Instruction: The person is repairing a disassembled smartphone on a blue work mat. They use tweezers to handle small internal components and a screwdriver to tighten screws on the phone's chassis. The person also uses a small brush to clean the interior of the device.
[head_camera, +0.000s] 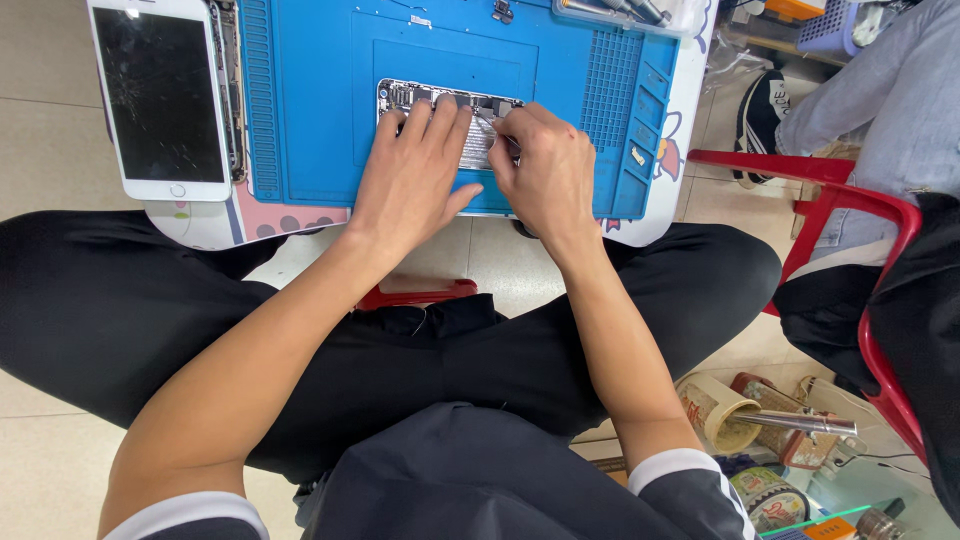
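An opened phone body (430, 97) with bare circuitry lies on a blue work mat (320, 110). My left hand (412, 175) rests flat on it, fingers spread over its lower half. My right hand (545, 170) is closed around a thin metal tool (492, 132) whose tip touches the phone's inside. A white phone screen panel (160, 95) with cracked black glass lies at the mat's left edge.
The mat sits on a small white table (655, 190) above my black-trousered legs. Metal tools (625, 10) lie at the mat's top right. A red chair (860, 210) with another seated person stands to the right. Cups and tins (745, 420) sit on the floor lower right.
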